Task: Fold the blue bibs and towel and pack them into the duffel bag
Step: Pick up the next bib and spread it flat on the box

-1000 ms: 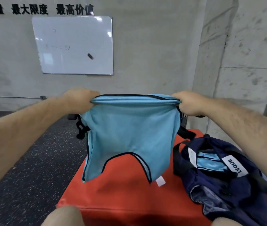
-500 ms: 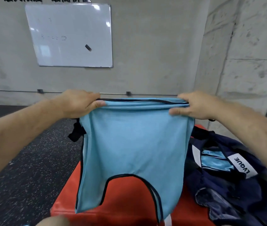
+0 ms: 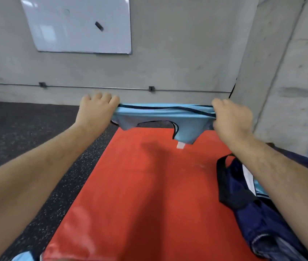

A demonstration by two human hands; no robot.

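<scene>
A light blue bib [image 3: 160,117] with black trim hangs stretched between my two hands over the far end of the red mat [image 3: 145,185]. My left hand [image 3: 95,112] grips its left edge and my right hand [image 3: 230,117] grips its right edge. The bib swings away from me, so only a short strip and a white tag [image 3: 180,145] show. The navy duffel bag [image 3: 262,219] lies open on the mat at the right, partly under my right forearm, with light blue fabric [image 3: 258,187] inside it.
A dark speckled floor [image 3: 27,138] lies left of the mat. A concrete wall with a whiteboard [image 3: 78,25] stands ahead, and a concrete pillar [image 3: 290,72] rises at the right. More light blue fabric [image 3: 21,258] shows at the bottom left edge.
Both arms have stretched forward and down, carrying the bib away from me toward the mat's far end. The bib hung full length before; now it shows only as a short strip.
</scene>
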